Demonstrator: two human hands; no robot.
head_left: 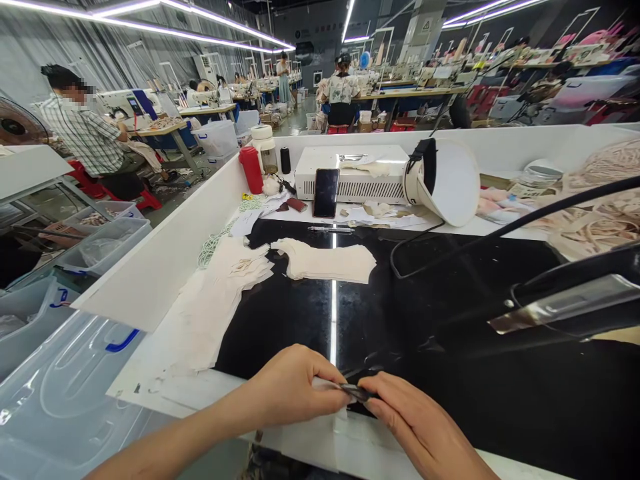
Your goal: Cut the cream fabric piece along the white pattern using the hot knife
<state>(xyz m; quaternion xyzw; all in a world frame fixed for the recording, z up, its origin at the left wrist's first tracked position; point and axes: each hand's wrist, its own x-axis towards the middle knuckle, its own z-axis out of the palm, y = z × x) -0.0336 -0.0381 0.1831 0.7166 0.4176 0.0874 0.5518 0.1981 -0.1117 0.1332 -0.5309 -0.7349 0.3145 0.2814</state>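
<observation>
Near the table's front edge, my left hand [300, 387] is closed, thumb and fingers pinching a small slim thing [356, 392] with a pale part and a dark, shiny part. Its kind is hard to make out. My right hand [415, 417] comes in from the other side, its thumb and fingers closed on the dark end. Ahead lies a stack of cream fabric pieces [330, 262] on the black tabletop [295, 320]. More cream pieces [205, 307] are heaped to the left.
A phone [326, 193] leans against a white vented box [370, 167]. Beside it stand a red cup [251, 171] and a white lamp shade [450, 180]. A black cable and a metal-tipped arm [565, 303] reach in from the right. Plastic bins [95, 247] and a seated person [90, 133] are at left.
</observation>
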